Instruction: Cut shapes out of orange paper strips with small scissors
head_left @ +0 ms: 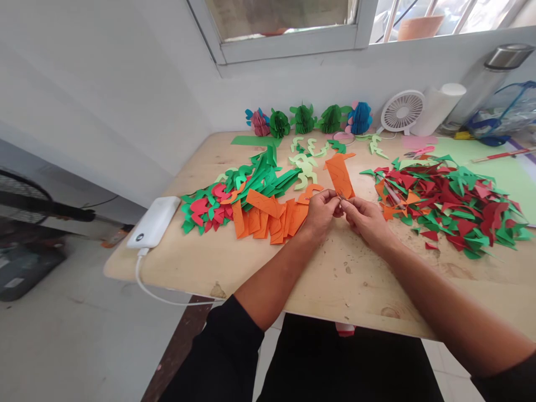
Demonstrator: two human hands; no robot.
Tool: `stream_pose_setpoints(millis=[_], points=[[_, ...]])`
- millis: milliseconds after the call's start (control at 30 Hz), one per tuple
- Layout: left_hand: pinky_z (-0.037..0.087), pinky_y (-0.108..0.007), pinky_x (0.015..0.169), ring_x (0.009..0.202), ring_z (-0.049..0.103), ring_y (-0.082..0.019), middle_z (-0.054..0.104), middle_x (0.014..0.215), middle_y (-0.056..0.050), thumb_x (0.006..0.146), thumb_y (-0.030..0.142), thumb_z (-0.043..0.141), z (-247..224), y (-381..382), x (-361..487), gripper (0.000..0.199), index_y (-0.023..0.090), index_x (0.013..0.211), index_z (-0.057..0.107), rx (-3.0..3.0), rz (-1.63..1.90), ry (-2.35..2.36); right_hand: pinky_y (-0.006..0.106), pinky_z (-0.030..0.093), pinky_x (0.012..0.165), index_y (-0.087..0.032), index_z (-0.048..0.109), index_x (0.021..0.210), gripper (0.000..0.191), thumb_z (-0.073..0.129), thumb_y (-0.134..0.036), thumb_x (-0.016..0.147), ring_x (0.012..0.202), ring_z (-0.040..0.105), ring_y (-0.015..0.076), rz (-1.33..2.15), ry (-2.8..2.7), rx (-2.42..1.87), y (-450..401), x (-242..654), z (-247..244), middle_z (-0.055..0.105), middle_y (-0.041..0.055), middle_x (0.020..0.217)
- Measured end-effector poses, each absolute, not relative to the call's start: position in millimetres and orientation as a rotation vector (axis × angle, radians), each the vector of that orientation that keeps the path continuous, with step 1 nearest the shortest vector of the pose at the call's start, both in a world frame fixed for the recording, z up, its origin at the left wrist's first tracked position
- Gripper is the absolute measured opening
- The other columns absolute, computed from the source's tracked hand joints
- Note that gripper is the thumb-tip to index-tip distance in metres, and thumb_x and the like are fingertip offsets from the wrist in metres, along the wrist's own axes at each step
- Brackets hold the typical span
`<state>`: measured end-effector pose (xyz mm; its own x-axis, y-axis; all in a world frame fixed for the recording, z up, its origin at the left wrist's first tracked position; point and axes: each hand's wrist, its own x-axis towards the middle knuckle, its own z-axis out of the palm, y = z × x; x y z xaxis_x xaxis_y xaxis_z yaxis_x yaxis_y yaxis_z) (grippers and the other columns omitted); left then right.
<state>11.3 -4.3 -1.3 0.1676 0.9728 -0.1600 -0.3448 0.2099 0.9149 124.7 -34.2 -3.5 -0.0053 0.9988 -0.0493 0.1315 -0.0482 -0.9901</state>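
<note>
An orange paper strip [339, 174] with curved lines drawn on it stands up from the fingertips of both hands. My left hand [321, 213] pinches at its lower end. Pressed against it from the other side, my right hand [365, 221] is closed too, thumb and finger at the strip's bottom edge. A small dark bit shows between the fingertips, too small to name. Beside my left hand lies a row of orange paper strips [268, 218], with a cut orange curl [309, 193] near the knuckles. To the right of my right hand spreads a heap of red and green paper scraps [464, 206].
Green strips [268, 173] and red and green cut-outs [209, 209] lie on the left. Honeycomb paper figures [304, 119] line the wall beside a small white fan [402, 110]. Pink-handled scissors [421, 151] rest behind the scraps. A cabled white power bank [154, 222] sits on the left edge.
</note>
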Motion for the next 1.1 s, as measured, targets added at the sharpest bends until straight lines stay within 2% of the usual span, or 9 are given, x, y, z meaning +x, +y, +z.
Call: stream_pose_setpoints(millis=[500, 1100], points=[[0.037, -0.02, 0.053, 0.048, 0.043, -0.005, 0.047, 0.052, 0.004, 0.068, 0.007, 0.052, -1.2, -4.1, 11.2, 0.01, 0.015, 0.062, 0.053, 0.867, 1.119, 0.936, 0.023, 0.025, 0.039, -0.017, 0.057, 0.072, 0.042, 0.06, -0.059, 0.074, 0.043, 0.035, 0.0075, 1.181, -1.289, -1.338, -35.4, 123.5, -0.8, 0.048, -0.0039, 0.054], [0.038, -0.02, 0.054, 0.048, 0.043, -0.005, 0.047, 0.053, 0.005, 0.069, 0.007, 0.051, -0.9, -4.9, 10.9, 0.011, 0.015, 0.061, 0.052, 0.883, 1.126, 0.934, 0.022, 0.023, 0.037, -0.017, 0.058, 0.071, 0.042, 0.06, -0.059, 0.074, 0.041, 0.032, 0.0062, 1.165, -1.296, -1.342, -34.9, 124.3, -1.8, 0.045, -0.0052, 0.053]])
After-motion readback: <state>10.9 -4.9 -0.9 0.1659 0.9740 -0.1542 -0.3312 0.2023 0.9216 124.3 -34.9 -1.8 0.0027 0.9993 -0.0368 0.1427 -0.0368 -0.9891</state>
